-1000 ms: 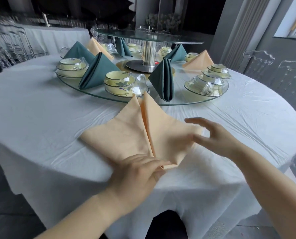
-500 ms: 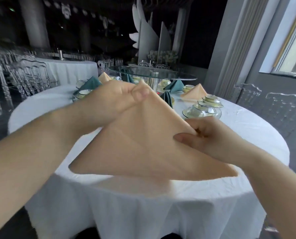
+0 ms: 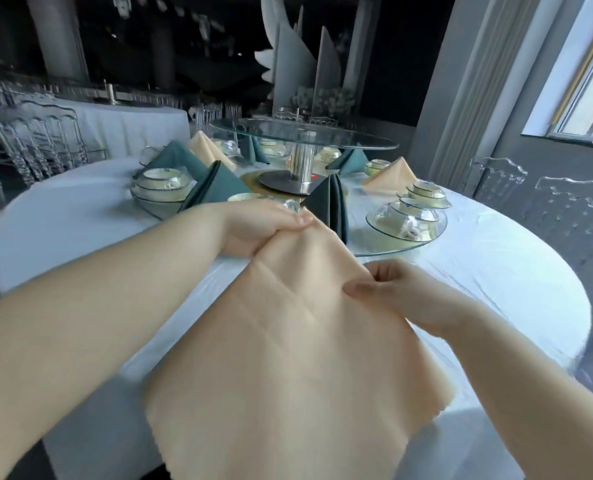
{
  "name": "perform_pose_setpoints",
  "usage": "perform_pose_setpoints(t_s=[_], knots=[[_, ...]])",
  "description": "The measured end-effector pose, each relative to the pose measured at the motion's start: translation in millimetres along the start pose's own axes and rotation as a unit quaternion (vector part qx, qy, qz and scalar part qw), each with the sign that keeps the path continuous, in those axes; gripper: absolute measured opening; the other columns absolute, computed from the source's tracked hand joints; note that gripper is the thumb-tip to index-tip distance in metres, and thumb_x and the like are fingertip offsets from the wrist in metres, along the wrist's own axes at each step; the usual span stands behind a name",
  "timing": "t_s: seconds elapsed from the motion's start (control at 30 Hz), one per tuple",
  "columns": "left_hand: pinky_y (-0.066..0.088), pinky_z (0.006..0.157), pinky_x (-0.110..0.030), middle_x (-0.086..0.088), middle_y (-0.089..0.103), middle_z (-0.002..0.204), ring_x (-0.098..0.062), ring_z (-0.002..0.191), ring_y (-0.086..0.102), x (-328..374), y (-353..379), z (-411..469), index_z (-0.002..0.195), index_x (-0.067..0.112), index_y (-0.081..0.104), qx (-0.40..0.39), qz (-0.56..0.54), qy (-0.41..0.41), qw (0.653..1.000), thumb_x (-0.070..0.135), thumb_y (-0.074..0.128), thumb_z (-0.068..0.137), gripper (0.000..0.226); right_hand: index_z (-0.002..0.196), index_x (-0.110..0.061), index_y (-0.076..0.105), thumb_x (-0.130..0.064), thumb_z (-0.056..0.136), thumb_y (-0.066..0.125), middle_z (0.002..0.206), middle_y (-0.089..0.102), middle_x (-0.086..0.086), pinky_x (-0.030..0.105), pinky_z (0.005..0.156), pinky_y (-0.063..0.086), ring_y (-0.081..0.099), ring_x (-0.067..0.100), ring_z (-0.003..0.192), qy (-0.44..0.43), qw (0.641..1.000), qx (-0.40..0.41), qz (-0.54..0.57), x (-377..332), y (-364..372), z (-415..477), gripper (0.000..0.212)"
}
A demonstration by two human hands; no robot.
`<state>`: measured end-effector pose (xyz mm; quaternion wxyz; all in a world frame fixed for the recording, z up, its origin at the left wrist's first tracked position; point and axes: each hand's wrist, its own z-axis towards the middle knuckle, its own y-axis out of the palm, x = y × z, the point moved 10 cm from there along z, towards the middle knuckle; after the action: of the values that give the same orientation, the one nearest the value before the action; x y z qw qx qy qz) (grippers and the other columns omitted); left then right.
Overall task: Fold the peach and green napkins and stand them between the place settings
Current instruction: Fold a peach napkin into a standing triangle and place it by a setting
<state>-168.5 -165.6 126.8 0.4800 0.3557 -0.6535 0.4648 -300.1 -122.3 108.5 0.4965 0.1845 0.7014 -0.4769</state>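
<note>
The peach napkin (image 3: 298, 358) now hangs steeper. The left hand (image 3: 253, 230) pinches its tip and the right hand (image 3: 402, 296) pinches the edge below, with bare tablecloth (image 3: 496, 271) beyond.

Plain peach cloth napkin (image 3: 288, 341): uniform colour, no pattern recorded, faint crease lines noted. White tablecloth (image 3: 63, 216): plain, unpatterned. Folded napkins on the table logged as follows: teal-green folded napkin (image 3: 219, 183), darker green folded napkin (image 3: 336, 206), peach folded napkin (image 3: 390, 176). Pale yellow stacked bowls (image 3: 160, 183): dark rim lines observed. Clear glass turntable (image 3: 305, 135): colourless. Silver metal pedestal (image 3: 300, 161): noted beneath it.
</note>
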Motion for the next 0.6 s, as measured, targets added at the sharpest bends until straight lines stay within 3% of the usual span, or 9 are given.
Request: perform_pose_setpoints(t_s=[0.07,0.17,0.27,0.4,0.6], knots=[[0.055,0.068,-0.022,-0.002,0.070,0.077,-0.011,0.070,0.067,-27.2,19.7,16.5,0.089,0.007,0.060,-0.052,-0.035,-0.063,0.996,0.026,0.038,0.098,0.030,0.075,-0.010,0.059,-0.028,0.068,0.059,0.070,0.053,0.009,0.031,0.060,0.035,0.048,0.020,0.063,0.059,0.998,0.016,-0.013,37.1,1.0,13.1,0.019],[0.054,0.065,-0.022,-0.004,0.067,0.078,-0.012,0.067,0.066,-56.0,24.5,43.5,0.090,0.006,0.061,-0.050,-0.010,-0.100,0.994,0.027,0.040,0.097,0.031,0.074,-0.012,0.053,-0.016,0.082,0.057,0.067,0.049,0.005,0.024,0.053,0.033,0.044,0.017,0.060,0.106,0.993,0.027,-0.037,72.1,-1.7,29.4,0.010],[0.052,0.054,-0.017,-0.004,0.067,0.074,-0.009,0.060,0.066,-67.6,25.9,61.4,0.088,0.006,0.060,-0.052,-0.024,-0.119,0.991,0.027,0.039,0.098,0.031,0.074,-0.012,0.051,-0.014,0.083,0.054,0.065,0.046,0.002,0.017,0.043,0.030,0.041,0.013,0.055,0.123,0.989,0.041,-0.067,85.6,-9.1,41.9,0.010],[0.054,0.057,-0.018,-0.006,0.066,0.079,-0.010,0.062,0.066,-74.9,20.8,76.0,0.089,0.005,0.060,-0.057,-0.032,-0.137,0.988,0.027,0.038,0.099,0.032,0.070,-0.015,0.048,-0.015,0.081,0.055,0.059,0.042,-0.004,0.013,0.039,0.028,0.037,0.006,0.045,0.136,0.985,0.062,-0.084,91.4,-19.7,59.4,0.013],[0.052,0.058,-0.017,0.000,0.068,0.068,-0.008,0.062,0.066,-83.3,10.2,79.6,0.085,0.007,0.061,-0.051,-0.052,-0.125,0.989,0.024,0.044,0.095,0.026,0.068,-0.016,0.046,-0.014,0.079,0.054,0.058,0.040,-0.004,0.014,0.039,0.027,0.036,0.007,0.046,0.146,0.983,0.072,-0.089,94.3,-27.0,73.0,0.014]])
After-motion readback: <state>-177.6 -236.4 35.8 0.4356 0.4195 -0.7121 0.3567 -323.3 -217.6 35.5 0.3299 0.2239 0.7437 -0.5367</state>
